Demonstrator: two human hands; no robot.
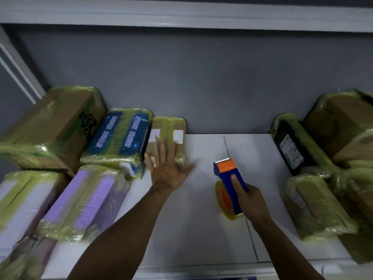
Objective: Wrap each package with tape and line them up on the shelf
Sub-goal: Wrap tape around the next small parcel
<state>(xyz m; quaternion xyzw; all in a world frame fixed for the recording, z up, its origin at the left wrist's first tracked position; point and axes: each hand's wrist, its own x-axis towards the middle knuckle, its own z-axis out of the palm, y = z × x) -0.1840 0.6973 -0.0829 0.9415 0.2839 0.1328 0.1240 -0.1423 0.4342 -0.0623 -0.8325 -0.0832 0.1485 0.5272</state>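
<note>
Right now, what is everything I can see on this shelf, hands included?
Big brown box: one, brown, taped, back left.
Blue package: one, blue, taped, right of it.
Small brown package: one, brown with white labels, right of the blue one.
Purple box: one, purple, taped, front left.
White box: one, white, taped, far left.
Other packages: at least three, brown and black, taped, right side.
Tape dispenser: one, blue and orange, above the shelf middle.
Shelf: one, white, underneath.
Left hand: one, flat on the small brown package.
Right hand: one, grip round the tape dispenser.
</note>
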